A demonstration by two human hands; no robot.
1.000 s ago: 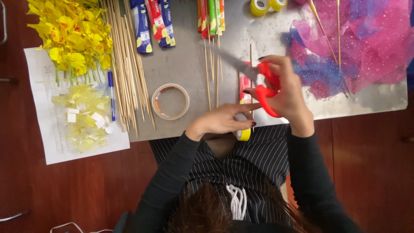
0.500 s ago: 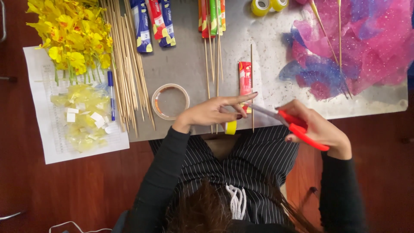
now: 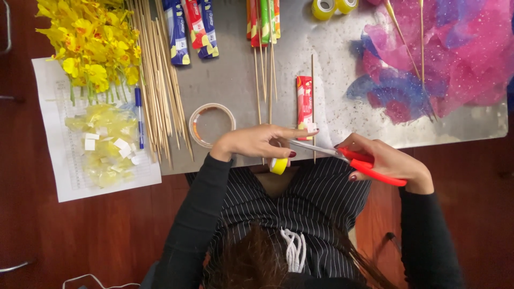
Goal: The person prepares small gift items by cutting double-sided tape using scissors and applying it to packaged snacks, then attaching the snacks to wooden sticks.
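Head view, looking straight down: the person's left hand point(image 3: 256, 142) sits at the centre of the frame with a small yellow tape roll point(image 3: 278, 165) tucked under its fingers, and the index finger stretches right toward the red snack stick point(image 3: 304, 103) and the thin wooden skewer point(image 3: 313, 107) lying beside it on the grey board point(image 3: 230, 80). A short pale piece, probably tape, shows at the fingertip, too small to be sure of. The right hand point(image 3: 385, 163) is closed through the handles of the red-handled scissors point(image 3: 348, 158), whose blades point left and meet near the left fingertip; whether the blades are apart or shut is not clear.

Judging by the layout, the work looks partly done. One snack stick is laid against a skewer, while several more packets point(image 3: 190, 29) wait at the upper centre and a thick bundle of skewers point(image 3: 158, 80) lies unused at the upper left beside the yellow flowers point(image 3: 88, 43). A clear tape ring point(image 3: 211, 124) rests left of centre.

Both forearms come in from the bottom of the frame, elbows out, wrists low over the near edge of the board.
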